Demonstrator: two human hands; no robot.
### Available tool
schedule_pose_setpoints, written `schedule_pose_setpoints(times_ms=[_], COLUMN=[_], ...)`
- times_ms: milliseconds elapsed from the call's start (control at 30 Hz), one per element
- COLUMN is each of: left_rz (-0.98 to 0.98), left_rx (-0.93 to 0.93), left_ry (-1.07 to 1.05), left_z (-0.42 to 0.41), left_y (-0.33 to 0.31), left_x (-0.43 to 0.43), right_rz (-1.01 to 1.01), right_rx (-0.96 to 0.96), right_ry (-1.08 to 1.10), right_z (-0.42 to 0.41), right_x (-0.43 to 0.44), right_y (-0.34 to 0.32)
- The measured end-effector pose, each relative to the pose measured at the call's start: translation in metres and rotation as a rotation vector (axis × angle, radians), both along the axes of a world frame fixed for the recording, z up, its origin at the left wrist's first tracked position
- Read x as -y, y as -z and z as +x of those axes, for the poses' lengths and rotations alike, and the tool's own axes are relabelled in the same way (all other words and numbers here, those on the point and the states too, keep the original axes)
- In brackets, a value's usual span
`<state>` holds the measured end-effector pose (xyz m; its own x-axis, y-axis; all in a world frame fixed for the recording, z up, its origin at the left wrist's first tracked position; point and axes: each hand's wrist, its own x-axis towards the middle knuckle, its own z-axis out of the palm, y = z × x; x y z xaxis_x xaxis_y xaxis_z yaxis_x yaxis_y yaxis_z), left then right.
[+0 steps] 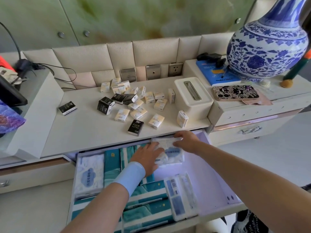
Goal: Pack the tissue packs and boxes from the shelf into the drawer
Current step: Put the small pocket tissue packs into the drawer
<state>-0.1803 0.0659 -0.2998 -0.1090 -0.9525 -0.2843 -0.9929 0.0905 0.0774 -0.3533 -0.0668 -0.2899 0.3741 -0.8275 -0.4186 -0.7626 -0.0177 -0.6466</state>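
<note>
This is looking like someone's home. A blue-and-white porcelain vase (pixel 267 47) is standing on a cream cabinet (pixel 252 113), with padded wall panels (pixel 84 56) and wall sockets (pixel 175 69) running behind it.

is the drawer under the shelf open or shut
Open: the drawer is pulled out, and the left hand and right hand touch a white pack inside it.
</note>
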Motion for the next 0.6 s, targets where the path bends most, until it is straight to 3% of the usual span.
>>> schedule_pose_setpoints(times_ms=[100,200,367,600], left_rz=[-0.023,0.003,0.091,-0.044], left_rx=[0.025,-0.003,-0.102,-0.099], left_ry=[-0.044,-0.079,-0.084,-0.093], left_z=[-0.003,-0.007,0.001,0.0], left_y=[0.0,0.003,0.006,0.008], left_x=[0.006,0.012,0.022,0.026], right_rz=[0.039,0.193,0.087,0.162], right_rx=[-0.134,-0.267,-0.246,-0.153], right_ry=[0.158,0.165,-0.029,0.061], right_z=[0.004,0.008,0.008,0.01], right_x=[-0.006,-0.016,-0.02,-0.024], right_y=[0.004,0.003,0.006,0.006])
